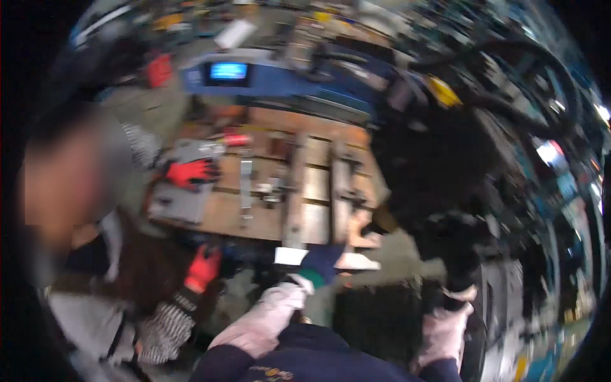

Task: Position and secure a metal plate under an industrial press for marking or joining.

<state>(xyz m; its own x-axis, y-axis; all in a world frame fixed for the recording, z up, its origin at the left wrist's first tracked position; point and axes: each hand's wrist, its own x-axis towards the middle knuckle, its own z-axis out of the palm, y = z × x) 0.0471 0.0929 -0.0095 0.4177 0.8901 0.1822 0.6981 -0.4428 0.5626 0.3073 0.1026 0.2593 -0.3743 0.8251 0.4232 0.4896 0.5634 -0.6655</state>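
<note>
Blur hides the fingers of the left hand (320,261), gloved dark with a green cuff; I cannot tell how far they open or whether they grip. This hand is at the worktop's (262,224) near edge, beside the near end of a metal bar (342,184); contact is unclear. A white piece (290,256) is just left of it. The bar lies on the worktop, its long axis running from the person toward the blue panel (280,77) with a lit screen (228,71). A second bar (295,191) lies left of it, roughly parallel. The right hand (459,270) merges with a dark mass (439,165); its fingers cannot be made out. At left, a co-worker's red gloves show, one (191,173) over a grey plate (178,202), the other (203,267) near the worktop's edge.
</note>
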